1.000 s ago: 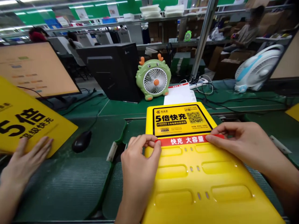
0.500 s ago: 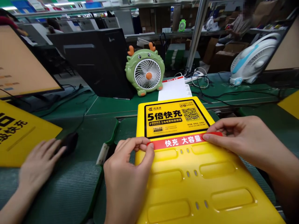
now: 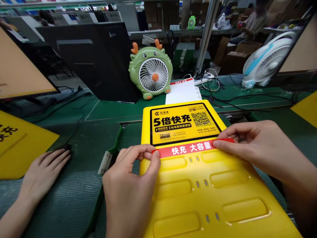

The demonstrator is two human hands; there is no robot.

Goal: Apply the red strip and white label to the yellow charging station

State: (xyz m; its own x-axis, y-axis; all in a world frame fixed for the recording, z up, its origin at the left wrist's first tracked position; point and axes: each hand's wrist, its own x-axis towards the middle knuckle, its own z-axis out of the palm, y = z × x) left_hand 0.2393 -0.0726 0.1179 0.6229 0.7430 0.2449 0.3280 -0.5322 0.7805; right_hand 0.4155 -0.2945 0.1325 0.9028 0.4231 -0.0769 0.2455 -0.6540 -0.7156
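Red strip (image 3: 184, 149): stretched between my two grips, across the yellow panel (image 3: 195, 186); I can't tell whether its middle touches. I judge it light, thin and bendy, easily creased.
Left hand (image 3: 132, 185): thumb and forefinger pinch the strip's near-left end.
Right hand (image 3: 255, 143): pinches toward the other end, red tip showing past the thumb. I'd hold those ends, evenly taut.
Yellow panel: beneath both grips, likely stiff, glossy, slick.
Black-framed label (image 3: 170, 124): just beyond the strip.
Co-worker's hand (image 3: 44, 168): well left of my left grip.

Behind the green bench (image 3: 110, 106), a metal post (image 3: 207, 38) is rising past a shelf (image 3: 189, 33); cardboard boxes (image 3: 244, 59) are sitting nearby.
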